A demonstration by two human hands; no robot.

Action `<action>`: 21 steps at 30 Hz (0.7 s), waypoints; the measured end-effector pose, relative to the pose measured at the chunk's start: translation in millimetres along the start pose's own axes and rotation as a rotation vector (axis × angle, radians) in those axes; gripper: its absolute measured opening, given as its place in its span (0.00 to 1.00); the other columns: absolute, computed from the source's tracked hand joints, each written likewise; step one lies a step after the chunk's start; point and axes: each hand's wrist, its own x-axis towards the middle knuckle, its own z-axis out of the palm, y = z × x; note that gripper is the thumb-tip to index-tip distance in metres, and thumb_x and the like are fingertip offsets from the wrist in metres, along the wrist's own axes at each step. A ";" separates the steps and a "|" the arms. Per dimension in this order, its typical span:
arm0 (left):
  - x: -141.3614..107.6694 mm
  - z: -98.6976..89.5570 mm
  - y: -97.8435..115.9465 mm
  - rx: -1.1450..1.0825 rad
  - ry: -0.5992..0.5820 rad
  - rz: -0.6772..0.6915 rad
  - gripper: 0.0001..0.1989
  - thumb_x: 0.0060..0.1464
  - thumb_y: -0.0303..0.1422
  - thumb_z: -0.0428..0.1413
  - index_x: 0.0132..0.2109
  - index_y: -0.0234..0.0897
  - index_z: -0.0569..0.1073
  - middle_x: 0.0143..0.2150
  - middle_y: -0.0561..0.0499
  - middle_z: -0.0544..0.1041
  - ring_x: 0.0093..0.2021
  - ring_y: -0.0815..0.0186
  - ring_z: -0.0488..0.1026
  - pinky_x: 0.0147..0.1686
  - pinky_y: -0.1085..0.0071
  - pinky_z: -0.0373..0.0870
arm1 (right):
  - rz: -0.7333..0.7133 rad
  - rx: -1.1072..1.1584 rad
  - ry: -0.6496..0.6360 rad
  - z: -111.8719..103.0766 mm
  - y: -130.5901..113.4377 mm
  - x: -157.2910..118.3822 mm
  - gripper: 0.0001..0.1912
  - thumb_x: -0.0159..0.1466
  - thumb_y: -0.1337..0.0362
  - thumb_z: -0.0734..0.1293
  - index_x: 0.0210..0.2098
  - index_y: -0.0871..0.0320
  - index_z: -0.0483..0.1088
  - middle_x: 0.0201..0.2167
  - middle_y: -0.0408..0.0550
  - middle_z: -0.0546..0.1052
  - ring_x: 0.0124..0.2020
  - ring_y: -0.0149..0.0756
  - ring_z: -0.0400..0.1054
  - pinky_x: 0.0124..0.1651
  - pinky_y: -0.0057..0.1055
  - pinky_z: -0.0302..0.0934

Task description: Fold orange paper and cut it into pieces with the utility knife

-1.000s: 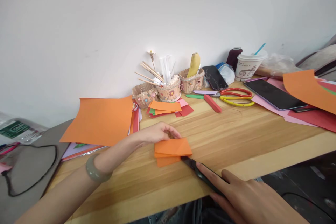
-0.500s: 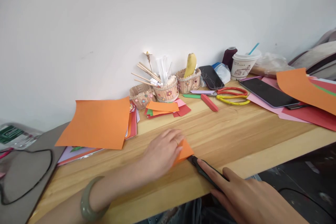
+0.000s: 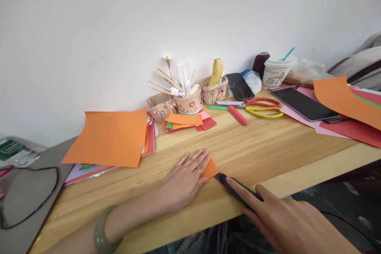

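Your left hand (image 3: 186, 182) is now lying flat over the orange paper (image 3: 210, 170), where a second ago it was reaching across the far edge; more of the paper is being covered now. Its fingers are stretching out straight, palm down, pressing and not gripping anything. Your right hand (image 3: 279, 214), lower right of the frame, is closing round the knife (image 3: 235, 191), index finger running along the handle, blade tip sitting at the paper's right corner. Orange paper is lying on the table (image 3: 253, 147) just below centre, only a corner showing.

Progress: you're looking partway through this piece, as a judgement. Nothing cut loose is showing beside the blade; can't tell whether any slit is running under your hand. Small coloured pieces (image 3: 183, 120) are lying near centre, looking already cut. Large orange sheet (image 3: 107, 139), middle left, is lying seemingly uncut.
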 end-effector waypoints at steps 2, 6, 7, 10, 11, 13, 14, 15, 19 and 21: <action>-0.4 1.6 -0.6 0.000 0.009 0.002 0.28 0.68 0.41 0.35 0.70 0.33 0.43 0.71 0.46 0.42 0.70 0.61 0.38 0.67 0.55 0.41 | 0.005 -0.007 0.005 -1.2 1.6 -0.8 0.39 0.52 0.76 0.59 0.64 0.61 0.51 0.27 0.40 0.72 0.12 0.32 0.66 0.12 0.30 0.54; -0.6 2.6 -1.1 -0.007 0.021 0.010 0.28 0.69 0.41 0.34 0.70 0.33 0.43 0.71 0.46 0.42 0.70 0.62 0.38 0.67 0.55 0.40 | 0.007 0.013 0.033 -2.4 3.9 -1.1 0.41 0.50 0.77 0.60 0.64 0.62 0.53 0.26 0.40 0.71 0.12 0.31 0.65 0.11 0.29 0.52; -0.5 2.3 -0.9 -0.008 0.019 0.010 0.28 0.69 0.40 0.34 0.70 0.34 0.43 0.71 0.46 0.42 0.70 0.62 0.38 0.67 0.55 0.40 | 0.005 0.015 0.040 -2.2 4.2 -1.0 0.41 0.49 0.77 0.60 0.63 0.62 0.54 0.26 0.39 0.71 0.12 0.30 0.65 0.11 0.29 0.52; -0.4 0.7 0.3 0.010 -0.013 -0.005 0.27 0.68 0.40 0.34 0.70 0.33 0.43 0.71 0.47 0.41 0.71 0.63 0.37 0.67 0.56 0.38 | 0.014 0.004 0.050 -1.5 5.1 -0.1 0.39 0.51 0.74 0.61 0.63 0.61 0.56 0.25 0.39 0.71 0.12 0.31 0.65 0.11 0.29 0.53; -0.3 0.2 0.6 0.018 -0.026 -0.011 0.27 0.68 0.39 0.34 0.70 0.33 0.42 0.71 0.47 0.40 0.71 0.63 0.36 0.67 0.56 0.38 | 0.012 0.002 0.042 -1.3 5.6 0.5 0.38 0.52 0.73 0.62 0.63 0.60 0.56 0.25 0.39 0.71 0.13 0.31 0.66 0.11 0.29 0.53; -0.2 0.0 0.9 0.027 -0.038 -0.015 0.28 0.68 0.39 0.35 0.70 0.33 0.42 0.71 0.48 0.39 0.71 0.63 0.35 0.67 0.56 0.38 | 0.010 -0.003 0.018 -0.7 7.1 2.4 0.37 0.53 0.72 0.62 0.63 0.60 0.55 0.26 0.40 0.72 0.14 0.32 0.67 0.12 0.28 0.55; -0.2 0.4 0.7 0.026 -0.033 -0.012 0.28 0.68 0.39 0.35 0.70 0.33 0.42 0.71 0.48 0.39 0.71 0.63 0.35 0.67 0.56 0.38 | 0.007 -0.008 0.011 -0.2 8.1 3.7 0.37 0.53 0.72 0.62 0.63 0.59 0.54 0.27 0.40 0.72 0.14 0.32 0.67 0.12 0.29 0.55; -0.2 1.1 0.2 0.023 -0.023 -0.007 0.28 0.68 0.39 0.35 0.70 0.33 0.42 0.71 0.48 0.40 0.71 0.63 0.35 0.67 0.56 0.38 | 0.002 -0.014 0.000 0.6 9.2 5.2 0.37 0.54 0.71 0.62 0.64 0.59 0.53 0.27 0.41 0.72 0.14 0.32 0.67 0.13 0.29 0.56; 0.3 5.3 -2.9 0.005 0.027 0.008 0.27 0.68 0.39 0.35 0.69 0.33 0.44 0.71 0.46 0.42 0.70 0.62 0.36 0.67 0.57 0.40 | 0.035 -0.036 -0.032 4.5 13.3 12.8 0.35 0.57 0.69 0.63 0.64 0.56 0.53 0.29 0.41 0.74 0.14 0.33 0.66 0.14 0.31 0.53; 0.6 6.4 -4.1 -0.003 0.032 0.010 0.28 0.68 0.39 0.36 0.69 0.32 0.44 0.71 0.45 0.42 0.70 0.62 0.37 0.67 0.57 0.41 | 0.056 -0.041 -0.055 5.8 14.8 16.2 0.34 0.59 0.66 0.63 0.64 0.53 0.53 0.29 0.40 0.73 0.13 0.34 0.66 0.14 0.31 0.49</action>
